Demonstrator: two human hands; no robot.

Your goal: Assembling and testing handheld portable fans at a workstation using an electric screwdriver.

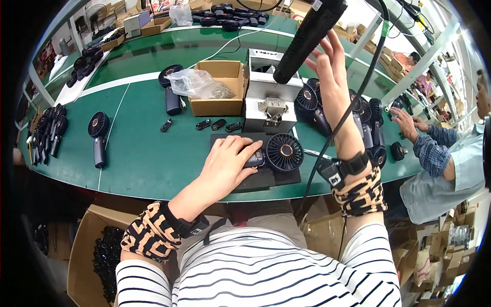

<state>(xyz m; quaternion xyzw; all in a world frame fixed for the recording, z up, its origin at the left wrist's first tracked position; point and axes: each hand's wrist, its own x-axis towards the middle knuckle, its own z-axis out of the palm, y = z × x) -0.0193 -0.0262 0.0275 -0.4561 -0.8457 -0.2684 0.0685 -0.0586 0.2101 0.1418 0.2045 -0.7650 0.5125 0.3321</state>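
Observation:
My left hand (224, 163) is closed over the handle of a small black handheld fan (285, 152), which lies flat on a dark pad (279, 179) at the table's front. My right hand (332, 77) is raised at the upper right. Its fingers are stretched out and spread beside a black electric screwdriver (310, 41) that hangs at a tilt; the fingertips partly pass behind the tool, and I cannot tell whether they touch it. Behind the fan stands a grey metal box with a fixture (273, 107). Several small black parts (218, 124) lie in a row to its left.
A cardboard box (217, 106) with small screws in a plastic bag stands left of the fixture. More fans (98, 125) lie on the green table (138, 176). A black cable (353, 102) hangs past my right arm. At the right, a co-worker's hands (405, 123) are over the table.

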